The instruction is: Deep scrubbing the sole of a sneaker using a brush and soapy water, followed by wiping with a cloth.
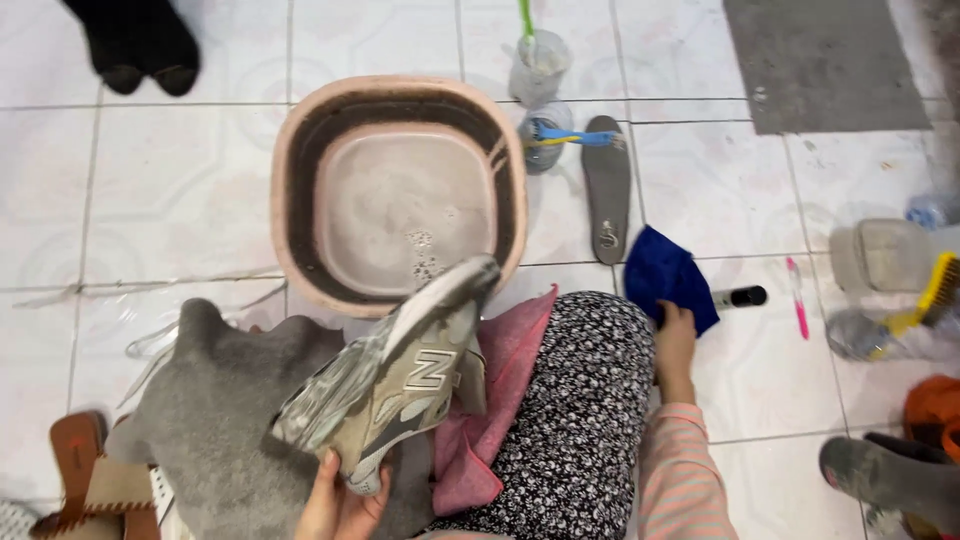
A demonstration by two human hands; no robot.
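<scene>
My left hand [338,497] grips the heel of a worn grey and beige sneaker [395,375], held tilted with its toe over the rim of a pink basin [290,150] of murky water. My right hand [676,335] reaches to the floor and holds a blue cloth [665,275] beside my knee. A pink cloth [510,350] lies across my lap, on patterned black and white trousers [580,400].
A grey insole [607,185] lies on the white tiles right of the basin, near two clear cups, one with a blue brush [570,135]. A black tube [740,296], pink toothbrush [798,298], yellow brush [930,295] and plastic tub sit at right. A grey towel [215,420] and sandals are at left.
</scene>
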